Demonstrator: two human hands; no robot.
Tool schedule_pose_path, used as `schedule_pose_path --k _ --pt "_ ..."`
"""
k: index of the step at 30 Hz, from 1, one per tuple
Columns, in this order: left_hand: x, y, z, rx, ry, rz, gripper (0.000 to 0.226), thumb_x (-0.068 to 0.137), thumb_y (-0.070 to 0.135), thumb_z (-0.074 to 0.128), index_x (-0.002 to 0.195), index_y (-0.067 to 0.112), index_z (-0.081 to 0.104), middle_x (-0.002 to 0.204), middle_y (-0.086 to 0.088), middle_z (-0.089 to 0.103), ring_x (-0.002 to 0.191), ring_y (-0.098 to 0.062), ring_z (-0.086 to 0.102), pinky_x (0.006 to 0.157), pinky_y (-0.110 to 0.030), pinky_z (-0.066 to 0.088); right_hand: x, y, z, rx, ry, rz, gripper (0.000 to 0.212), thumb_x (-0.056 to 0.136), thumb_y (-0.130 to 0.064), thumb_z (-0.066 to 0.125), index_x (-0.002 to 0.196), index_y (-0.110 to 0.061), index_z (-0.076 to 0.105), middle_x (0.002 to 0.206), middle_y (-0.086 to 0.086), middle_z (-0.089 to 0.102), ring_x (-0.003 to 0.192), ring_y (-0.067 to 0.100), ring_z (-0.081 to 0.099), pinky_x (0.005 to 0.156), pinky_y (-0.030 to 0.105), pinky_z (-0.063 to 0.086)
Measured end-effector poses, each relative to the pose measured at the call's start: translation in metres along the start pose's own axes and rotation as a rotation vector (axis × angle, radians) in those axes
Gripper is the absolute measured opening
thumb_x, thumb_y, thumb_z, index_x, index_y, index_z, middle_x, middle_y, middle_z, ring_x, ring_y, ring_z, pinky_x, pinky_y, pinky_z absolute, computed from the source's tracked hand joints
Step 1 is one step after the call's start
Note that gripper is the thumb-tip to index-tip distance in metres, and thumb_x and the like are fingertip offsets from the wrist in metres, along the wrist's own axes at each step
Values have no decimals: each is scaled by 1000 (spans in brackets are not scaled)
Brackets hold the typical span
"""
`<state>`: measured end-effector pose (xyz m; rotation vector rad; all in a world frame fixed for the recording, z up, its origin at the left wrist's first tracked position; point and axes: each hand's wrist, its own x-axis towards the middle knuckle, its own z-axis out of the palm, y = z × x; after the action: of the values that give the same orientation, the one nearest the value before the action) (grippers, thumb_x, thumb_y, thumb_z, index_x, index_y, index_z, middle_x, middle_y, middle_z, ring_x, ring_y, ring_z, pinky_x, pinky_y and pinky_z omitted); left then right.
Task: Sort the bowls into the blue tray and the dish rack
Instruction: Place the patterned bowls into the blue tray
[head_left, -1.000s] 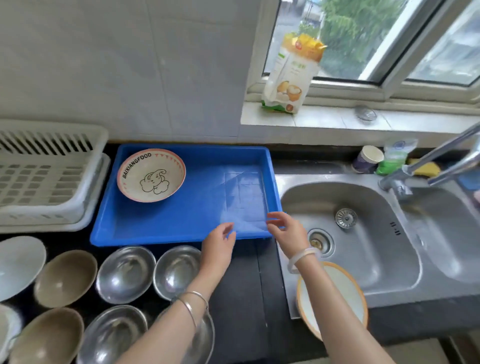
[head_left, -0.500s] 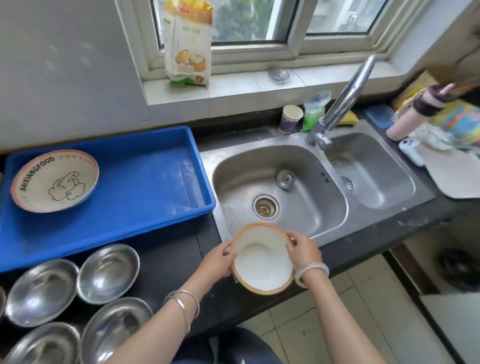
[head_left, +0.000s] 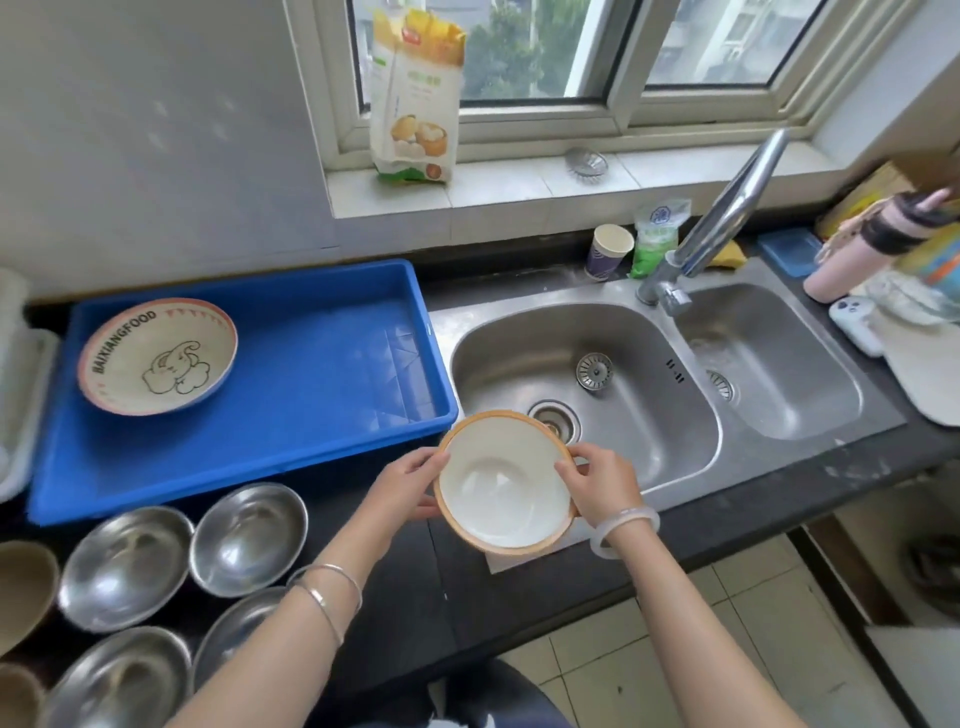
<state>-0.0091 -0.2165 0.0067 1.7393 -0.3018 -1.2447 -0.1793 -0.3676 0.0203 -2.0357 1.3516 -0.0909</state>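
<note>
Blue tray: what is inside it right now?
The blue plastic tray holds one round ceramic bowl with an elephant drawing, tilted against the far-left corner. The tray floor under that bowl is hidden.

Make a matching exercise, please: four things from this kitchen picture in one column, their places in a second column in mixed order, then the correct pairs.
Things:
1. elephant bowl
2. orange-rimmed white bowl
3. paper cup
4. flour bag

Places:
A. on the window sill
B. held in both hands
C. in the blue tray
D. behind the sink, by the faucet

Pairs: 1-C, 2-B, 3-D, 4-A
</note>
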Motion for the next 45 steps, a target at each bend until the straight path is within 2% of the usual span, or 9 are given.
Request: schedule_pose_path --k 5,10,13,18,21,26,31,37,45 --pt "-8 15 -57 -174 117 82 25 93 44 45 101 29 64 96 7 70 85 -12 67 65 -23 50 12 -69 14 124 -21 -116 13 85 -18 60 93 -12 68 61 -1 62 41 4 57 42 14 46" --pt "-14 13 -121 -357 209 99 26 94 44 43 101 27 62 101 7 65 92 -15 62 68 -25 46 31 -142 55 116 -75 -200 18 84 -22 60 96 -12 69 87 4 70 71 20 66 68 36 58" --pt "-14 6 -157 -501 306 134 23 95 37 46 103 21 60 103 0 63 92 -19 59 74 -30 49 43 -182 87 167 -132 -193 18 84 -22 59 98 -13 67 75 0 67 56 14 65 52 26 58" --pt "-12 -3 -207 -682 643 261 18 92 28 54 103 17 62 105 -3 63 93 -16 59 74 -28 52 57 -246 141 284 -272 -159 19 84 -18 61 101 -12 63 79 10 69 56 20 68 52 31 60" --pt "-5 -8 -236 -707 708 280 26 92 30 54 113 17 62 108 -1 64 95 -16 60 83 -34 52 66 -282 168 270 -288 -217 12 84 -18 61 96 -14 63 68 4 67 55 21 67 54 35 60" --pt "18 -8 -275 -665 822 322 20 94 20 51 112 23 60 108 5 62 91 -6 59 73 -22 51 88 -328 205 210 -279 -254 13 84 -18 58 95 -15 65 68 0 63 50 17 64 49 28 59" --pt "46 -7 -307 -563 881 253 32 94 19 51 125 18 57 122 -1 60 112 -18 55 97 -36 46 107 -352 237 167 -279 -215 16 83 -18 58 98 -17 65 70 -2 62 70 29 70 72 45 60" --pt "67 -9 -327 -534 892 214 34 94 10 49 127 13 56 126 -6 60 113 -20 55 99 -38 45 115 -366 264 99 -260 -169 26 84 -13 54 107 -15 64 91 8 65 84 33 67 79 46 58" --pt "77 -15 -338 -568 866 221 39 93 4 48 132 13 52 133 -5 57 120 -19 54 103 -37 43 118 -369 276 41 -251 -161 20 86 -12 52 98 -13 69 86 10 67 83 33 67 77 40 57"
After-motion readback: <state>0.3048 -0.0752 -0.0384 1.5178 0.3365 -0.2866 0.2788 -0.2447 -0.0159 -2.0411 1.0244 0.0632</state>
